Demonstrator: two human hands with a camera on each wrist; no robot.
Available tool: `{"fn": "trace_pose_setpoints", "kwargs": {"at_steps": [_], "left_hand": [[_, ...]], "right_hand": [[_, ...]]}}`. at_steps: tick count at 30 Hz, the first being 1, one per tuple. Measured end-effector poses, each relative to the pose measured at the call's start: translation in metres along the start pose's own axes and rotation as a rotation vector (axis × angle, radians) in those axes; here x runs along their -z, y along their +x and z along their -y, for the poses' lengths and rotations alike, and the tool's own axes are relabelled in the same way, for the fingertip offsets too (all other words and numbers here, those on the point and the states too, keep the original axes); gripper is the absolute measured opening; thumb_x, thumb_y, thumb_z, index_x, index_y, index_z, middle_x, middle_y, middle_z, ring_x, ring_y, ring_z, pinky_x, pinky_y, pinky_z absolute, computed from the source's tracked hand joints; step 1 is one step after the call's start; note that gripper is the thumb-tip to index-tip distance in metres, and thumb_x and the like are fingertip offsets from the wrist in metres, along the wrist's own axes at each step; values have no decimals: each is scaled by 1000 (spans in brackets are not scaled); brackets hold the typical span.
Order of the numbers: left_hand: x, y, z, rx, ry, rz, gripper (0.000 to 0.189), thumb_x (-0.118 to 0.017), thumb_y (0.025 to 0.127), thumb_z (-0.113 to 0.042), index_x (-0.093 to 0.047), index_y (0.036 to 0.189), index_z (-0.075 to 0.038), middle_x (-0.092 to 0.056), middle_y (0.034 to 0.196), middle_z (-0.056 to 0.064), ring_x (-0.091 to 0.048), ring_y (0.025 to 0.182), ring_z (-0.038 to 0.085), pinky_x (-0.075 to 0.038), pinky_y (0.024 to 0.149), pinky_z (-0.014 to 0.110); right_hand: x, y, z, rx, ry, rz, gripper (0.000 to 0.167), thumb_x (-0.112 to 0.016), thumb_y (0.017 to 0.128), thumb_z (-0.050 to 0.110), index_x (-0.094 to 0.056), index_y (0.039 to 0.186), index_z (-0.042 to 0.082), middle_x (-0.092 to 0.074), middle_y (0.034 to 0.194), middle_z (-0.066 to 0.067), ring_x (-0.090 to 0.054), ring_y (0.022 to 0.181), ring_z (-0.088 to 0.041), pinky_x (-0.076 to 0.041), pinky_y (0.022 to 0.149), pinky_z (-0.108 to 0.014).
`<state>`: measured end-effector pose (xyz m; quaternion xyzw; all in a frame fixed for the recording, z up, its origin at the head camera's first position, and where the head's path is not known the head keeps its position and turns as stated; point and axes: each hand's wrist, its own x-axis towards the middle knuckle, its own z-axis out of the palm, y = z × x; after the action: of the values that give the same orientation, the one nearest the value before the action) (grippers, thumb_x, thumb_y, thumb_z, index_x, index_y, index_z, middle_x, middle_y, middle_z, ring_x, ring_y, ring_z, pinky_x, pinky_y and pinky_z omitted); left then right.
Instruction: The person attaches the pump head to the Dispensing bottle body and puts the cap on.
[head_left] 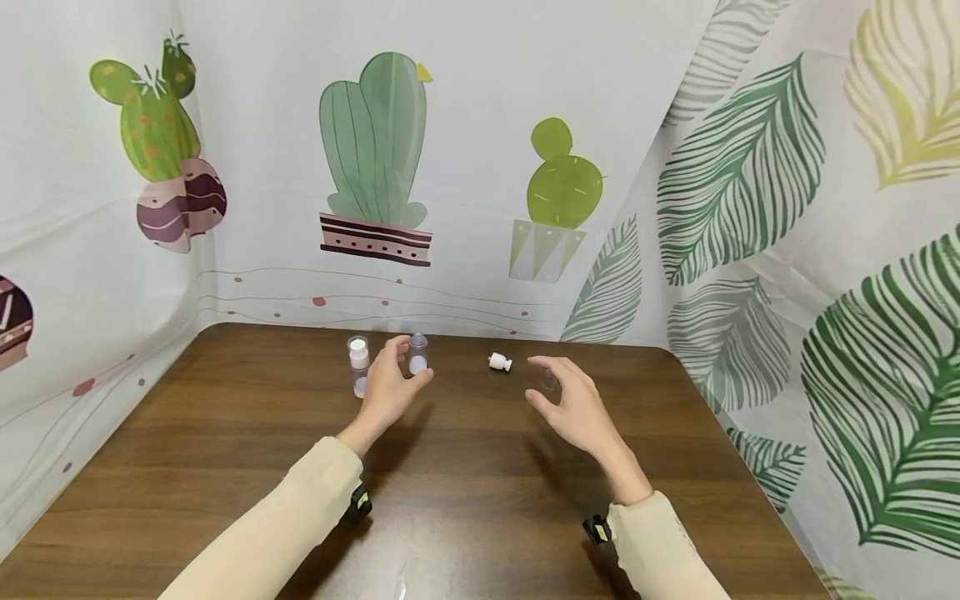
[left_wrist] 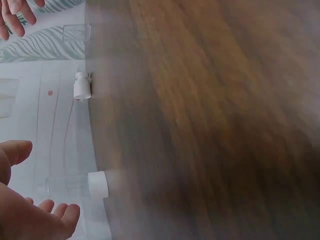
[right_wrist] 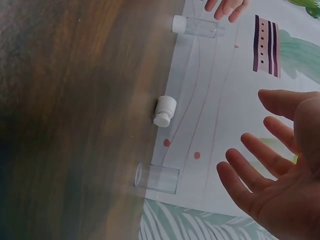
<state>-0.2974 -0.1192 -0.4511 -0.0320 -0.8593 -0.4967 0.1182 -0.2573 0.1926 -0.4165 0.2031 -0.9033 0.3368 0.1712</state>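
A clear bottle [head_left: 417,354] with a white base [left_wrist: 98,185] stands upright at the table's back. My left hand [head_left: 388,385] is beside it, thumb and fingers spread apart, holding nothing. To the right of that bottle, a small white pump head [head_left: 499,362] lies on its side between my two hands. My right hand [head_left: 573,407] hovers over the table, its fingers relaxed and nothing in them. Close to it stands a clear, see-through cap [right_wrist: 159,178], partly hidden by the right hand in the head view.
A second bottle [head_left: 360,385] with a white pump top stands left of my left hand, by the back edge. The brown wooden table [head_left: 465,500] ends at a printed cloth backdrop [head_left: 472,167]. Dark wrist devices [head_left: 360,502] sit at both sleeves.
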Motion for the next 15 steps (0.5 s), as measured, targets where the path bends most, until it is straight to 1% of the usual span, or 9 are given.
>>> {"fn": "trace_pose_setpoints", "kwargs": {"at_steps": [3,8,11,15], "left_hand": [[-6,3,-1,28,-17,-10,75,-81,91,-18,-42,153,-2,-51,154,23,-51,140,42,-41,116,54],[-12,7,-3,37,-25,-51,75,-81,89,-15,-43,152,-1,-51,152,23,-51,138,43,-41,116,53],[-15,10,-1,43,-25,-68,74,-82,88,-14,-44,150,1,-51,150,24,-52,137,43,-41,116,52],[-20,17,5,67,-21,-95,71,-81,87,-13,-47,147,3,-54,148,25,-52,136,43,-40,116,52]], "right_hand": [[-2,1,-3,-7,1,2,50,-84,91,12,-67,138,10,-69,130,-11,-66,115,-31,-56,95,-51],[-5,2,-7,-11,-9,0,49,-84,91,12,-68,137,9,-69,130,-11,-67,114,-31,-56,94,-52],[-7,2,-9,-15,-15,-1,48,-84,90,12,-68,136,8,-70,129,-12,-67,112,-31,-56,93,-50],[-9,3,-10,-19,-13,2,48,-84,91,12,-68,136,8,-70,130,-12,-67,111,-31,-55,93,-49]]}}
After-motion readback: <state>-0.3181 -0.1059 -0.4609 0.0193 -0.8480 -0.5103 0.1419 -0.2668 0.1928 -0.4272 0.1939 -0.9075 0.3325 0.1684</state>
